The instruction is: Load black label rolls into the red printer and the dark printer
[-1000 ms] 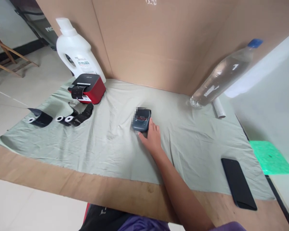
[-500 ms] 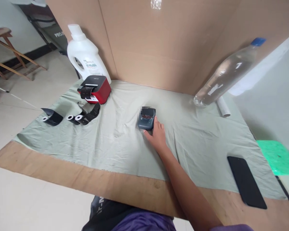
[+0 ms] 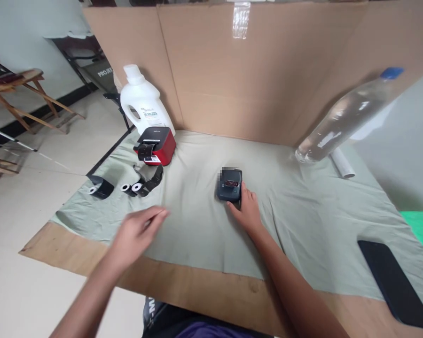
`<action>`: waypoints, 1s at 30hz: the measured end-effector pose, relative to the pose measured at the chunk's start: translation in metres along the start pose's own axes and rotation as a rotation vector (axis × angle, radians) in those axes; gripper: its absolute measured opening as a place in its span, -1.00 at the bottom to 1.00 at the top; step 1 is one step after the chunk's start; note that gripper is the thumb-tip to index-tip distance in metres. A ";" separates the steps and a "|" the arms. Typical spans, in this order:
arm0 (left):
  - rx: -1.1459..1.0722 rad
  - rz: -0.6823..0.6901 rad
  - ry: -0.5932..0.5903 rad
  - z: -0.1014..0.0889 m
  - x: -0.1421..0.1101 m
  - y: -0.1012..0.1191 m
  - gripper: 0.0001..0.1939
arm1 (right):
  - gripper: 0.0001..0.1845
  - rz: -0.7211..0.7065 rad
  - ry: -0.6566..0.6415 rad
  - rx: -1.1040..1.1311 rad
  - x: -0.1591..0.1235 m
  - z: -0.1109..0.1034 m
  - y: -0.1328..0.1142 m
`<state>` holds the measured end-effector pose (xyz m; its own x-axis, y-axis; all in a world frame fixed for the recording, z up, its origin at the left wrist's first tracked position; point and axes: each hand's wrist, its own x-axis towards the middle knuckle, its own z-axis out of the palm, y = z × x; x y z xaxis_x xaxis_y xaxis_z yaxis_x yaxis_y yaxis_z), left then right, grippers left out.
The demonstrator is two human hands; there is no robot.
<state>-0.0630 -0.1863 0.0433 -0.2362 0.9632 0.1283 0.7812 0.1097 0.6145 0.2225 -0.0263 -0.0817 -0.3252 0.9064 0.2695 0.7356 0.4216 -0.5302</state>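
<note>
A small dark blue-grey device (image 3: 229,190), much like a portable printer, lies on the pale green cloth (image 3: 200,234), with part of its upper left pixelated. My right hand (image 3: 248,209) grips its right side, thumb at the near edge and fingers along the side. Over the cloth to the left, my left hand (image 3: 137,230) is slightly blurred; its fingers are curled, thumb close against them, and nothing shows in it. Beyond that hand lie several black rolls (image 3: 139,188) with white cores, one strip partly unwound. A red and black label printer (image 3: 158,146) has black strip coming out its front.
A white detergent jug (image 3: 146,105) stands behind the printer, against a cardboard wall (image 3: 232,84). At right, a large clear bottle (image 3: 345,117) with a blue cap leans near a white tube (image 3: 342,164). A black phone (image 3: 396,284) lies at the near right edge.
My left hand has come into view from the lower left. The view has shifted, so things appear lower and farther right. My right hand keeps hold of the dark device.
</note>
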 end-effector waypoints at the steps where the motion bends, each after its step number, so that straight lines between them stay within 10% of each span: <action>1: -0.090 0.039 -0.048 0.024 0.029 0.005 -0.62 | -0.06 0.000 0.000 -0.001 0.000 0.000 0.000; 5: -0.245 0.111 -0.195 0.122 0.113 0.015 -0.51 | -0.05 -0.009 0.006 0.006 0.000 0.001 0.000; 9: -0.251 0.171 -0.225 0.165 0.130 0.014 -0.48 | -0.04 -0.019 0.010 -0.013 0.000 0.000 0.000; 30: 0.356 0.180 -0.266 0.162 0.122 0.024 -0.45 | -0.05 -0.032 0.032 -0.067 0.002 0.005 0.005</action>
<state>0.0209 -0.0267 -0.0521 0.0411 0.9989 -0.0241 0.9566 -0.0324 0.2895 0.2224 -0.0225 -0.0875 -0.3306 0.8908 0.3116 0.7638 0.4465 -0.4661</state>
